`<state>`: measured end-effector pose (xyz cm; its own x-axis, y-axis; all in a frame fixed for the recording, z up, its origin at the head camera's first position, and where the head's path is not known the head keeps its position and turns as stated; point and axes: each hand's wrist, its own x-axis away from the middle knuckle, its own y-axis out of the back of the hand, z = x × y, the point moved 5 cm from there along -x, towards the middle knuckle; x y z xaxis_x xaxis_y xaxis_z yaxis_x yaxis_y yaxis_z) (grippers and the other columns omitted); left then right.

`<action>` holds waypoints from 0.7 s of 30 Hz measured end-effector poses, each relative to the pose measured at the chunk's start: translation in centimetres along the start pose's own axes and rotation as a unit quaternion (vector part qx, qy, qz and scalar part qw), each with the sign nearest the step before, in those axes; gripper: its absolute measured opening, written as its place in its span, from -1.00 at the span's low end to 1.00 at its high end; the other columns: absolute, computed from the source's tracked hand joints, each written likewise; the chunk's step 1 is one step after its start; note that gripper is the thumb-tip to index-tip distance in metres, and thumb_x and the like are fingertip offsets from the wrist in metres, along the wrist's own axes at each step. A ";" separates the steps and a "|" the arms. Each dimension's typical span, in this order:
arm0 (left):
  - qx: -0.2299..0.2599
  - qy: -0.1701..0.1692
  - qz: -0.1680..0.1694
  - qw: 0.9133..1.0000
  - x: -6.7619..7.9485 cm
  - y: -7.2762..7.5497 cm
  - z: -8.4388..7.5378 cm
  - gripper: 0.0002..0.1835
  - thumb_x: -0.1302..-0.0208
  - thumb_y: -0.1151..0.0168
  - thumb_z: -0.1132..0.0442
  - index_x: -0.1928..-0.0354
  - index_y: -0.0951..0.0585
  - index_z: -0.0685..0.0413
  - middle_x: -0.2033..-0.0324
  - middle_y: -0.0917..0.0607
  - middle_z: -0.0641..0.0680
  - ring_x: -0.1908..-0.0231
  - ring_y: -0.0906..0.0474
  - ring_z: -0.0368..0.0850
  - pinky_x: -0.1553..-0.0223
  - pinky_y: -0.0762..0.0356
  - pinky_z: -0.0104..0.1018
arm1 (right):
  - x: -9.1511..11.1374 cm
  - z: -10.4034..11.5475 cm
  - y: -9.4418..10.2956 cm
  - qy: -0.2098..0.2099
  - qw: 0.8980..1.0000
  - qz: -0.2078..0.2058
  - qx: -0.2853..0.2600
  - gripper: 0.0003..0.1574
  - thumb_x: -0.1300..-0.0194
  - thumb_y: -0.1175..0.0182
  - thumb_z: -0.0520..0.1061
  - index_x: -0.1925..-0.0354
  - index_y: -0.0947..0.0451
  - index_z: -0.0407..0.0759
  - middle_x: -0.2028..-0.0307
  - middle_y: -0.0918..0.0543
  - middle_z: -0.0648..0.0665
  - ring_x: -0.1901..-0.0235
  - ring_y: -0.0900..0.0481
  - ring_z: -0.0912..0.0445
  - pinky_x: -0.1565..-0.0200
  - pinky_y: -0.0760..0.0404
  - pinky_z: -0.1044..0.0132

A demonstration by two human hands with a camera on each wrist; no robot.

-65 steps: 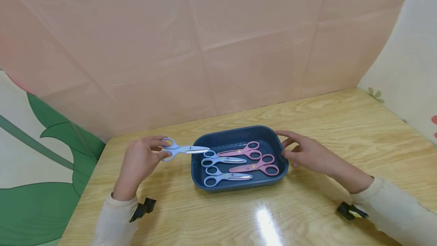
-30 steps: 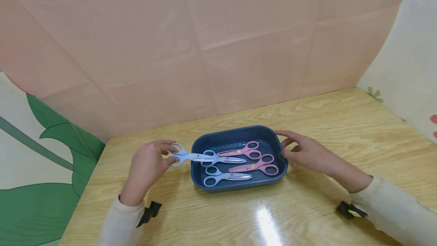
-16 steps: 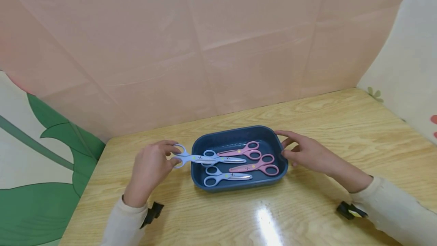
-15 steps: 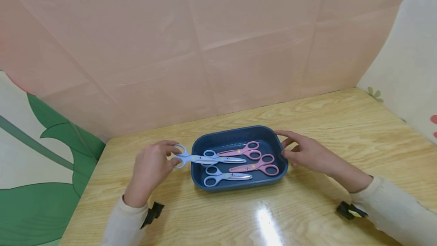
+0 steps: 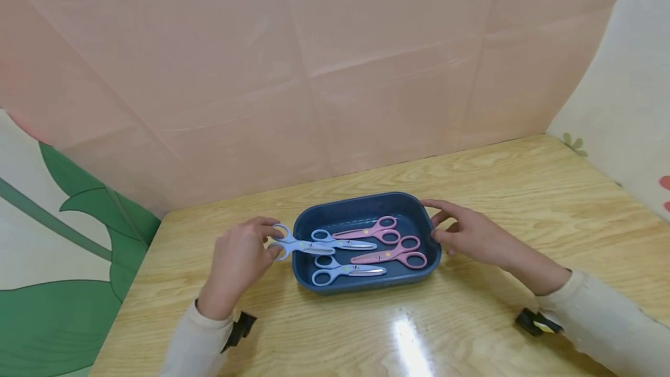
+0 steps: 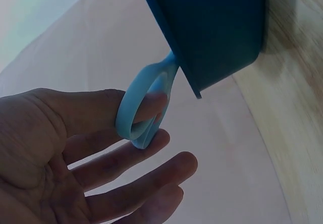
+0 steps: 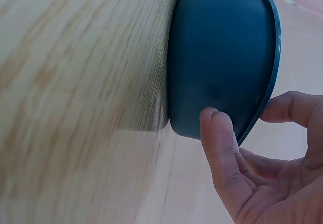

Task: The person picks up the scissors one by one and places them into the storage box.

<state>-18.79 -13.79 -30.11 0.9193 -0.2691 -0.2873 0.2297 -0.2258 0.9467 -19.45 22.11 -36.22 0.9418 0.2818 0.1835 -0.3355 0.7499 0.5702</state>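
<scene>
In the head view, my left hand pinches a pair of light-blue scissors by its handle loops. Its blades point right, over the left rim of a dark blue bin, and partly cover another blue pair. In the left wrist view, the thumb and a fingertip are at the scissors' handle; the blades are hidden behind the bin wall. My right hand grips the bin's right end. The right wrist view shows its thumb and fingers on either side of the bin's rim.
Inside the bin lie a front pair of blue scissors, a rear pink pair and a front pink pair. The bin stands on a wood-grain table. A pink sheet hangs behind the table's back edge.
My left hand has moved right and slightly nearer, bringing the held blue scissors farther over the bin's left rim. My right hand and the bin stay in place.
</scene>
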 end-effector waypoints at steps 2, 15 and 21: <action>-0.002 0.000 -0.005 1.000 0.0 -0.1 -0.1 -0.80 0.11 -0.58 0.25 0.36 -0.81 -0.11 0.08 -0.78 -0.13 0.34 -0.72 -0.15 0.52 -0.58 -0.25 | 0.0 0.0 0.0 0.000 1.000 -0.001 0.000 -0.18 -0.38 -0.14 -0.19 -0.51 -0.11 -0.10 -0.07 -0.53 -0.32 0.34 -0.60 0.08 0.44 -0.61 0.29; -0.001 0.017 0.005 1.000 0.1 -0.6 -0.9 -0.79 0.07 -0.49 0.27 0.31 -0.81 -0.12 0.05 -0.77 -0.12 0.44 -0.64 -0.20 0.59 -0.44 -0.30 | 0.0 0.0 0.0 0.001 1.000 -0.003 0.001 -0.18 -0.37 -0.14 -0.20 -0.51 -0.11 -0.11 -0.05 -0.53 -0.32 0.34 -0.60 0.09 0.44 -0.62 0.29; -0.008 0.015 0.011 1.000 0.2 -0.9 -1.6 -0.80 0.02 -0.49 0.26 0.28 -0.81 -0.08 0.04 -0.76 -0.07 0.59 -0.52 -0.21 0.64 -0.35 -0.36 | 0.0 0.0 0.0 0.004 1.000 -0.002 0.001 -0.18 -0.37 -0.14 -0.20 -0.51 -0.11 -0.12 -0.05 -0.53 -0.32 0.35 -0.60 0.08 0.44 -0.62 0.29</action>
<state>-18.28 -12.11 -30.77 0.9335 -0.2448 -0.2621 0.2144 -0.2049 0.9550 -19.47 22.08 -36.20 0.9428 0.2832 0.1757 -0.3319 0.7502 0.5718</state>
